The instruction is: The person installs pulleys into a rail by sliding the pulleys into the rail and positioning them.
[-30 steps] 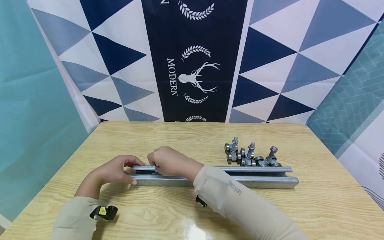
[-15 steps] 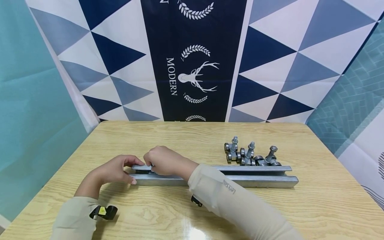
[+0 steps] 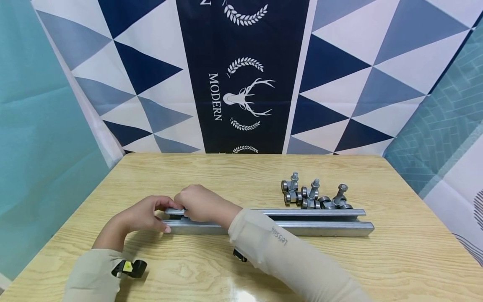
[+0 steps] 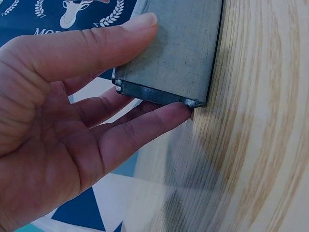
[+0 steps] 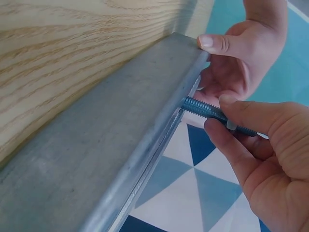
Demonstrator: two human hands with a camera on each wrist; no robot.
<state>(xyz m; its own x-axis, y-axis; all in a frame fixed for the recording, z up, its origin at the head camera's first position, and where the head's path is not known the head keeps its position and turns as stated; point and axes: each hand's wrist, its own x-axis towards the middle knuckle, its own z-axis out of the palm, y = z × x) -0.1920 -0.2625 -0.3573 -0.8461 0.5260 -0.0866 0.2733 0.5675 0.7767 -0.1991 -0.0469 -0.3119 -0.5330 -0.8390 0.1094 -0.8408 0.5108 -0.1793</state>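
A long galvanized steel channel rail [image 3: 320, 229] lies on the table with its open slot upward. At its left end my left hand [image 3: 139, 214] holds it, thumb on the near wall and fingers around the end and far side. In the left wrist view a fingertip touches the rail's end edge [image 4: 159, 96]. Close beside it, my right hand [image 3: 205, 204] pinches a threaded bolt [image 5: 198, 107] between thumb and fingers. The bolt stands out of the rail's slot; whatever it joins inside the channel is hidden. A nut [image 5: 231, 125] shows on the bolt at the fingertips.
Behind the rail's right half stand several wheeled trolleys with bolts, among them a left one [image 3: 292, 188], a middle one [image 3: 311, 194] and a right one [image 3: 337, 198]. The wooden table [image 3: 181, 272] ends at a patterned cloth backdrop [image 3: 241, 96].
My right hand has slid left along the rail with the bolt, coming up to the left hand. The left hand stays at the rail's end.
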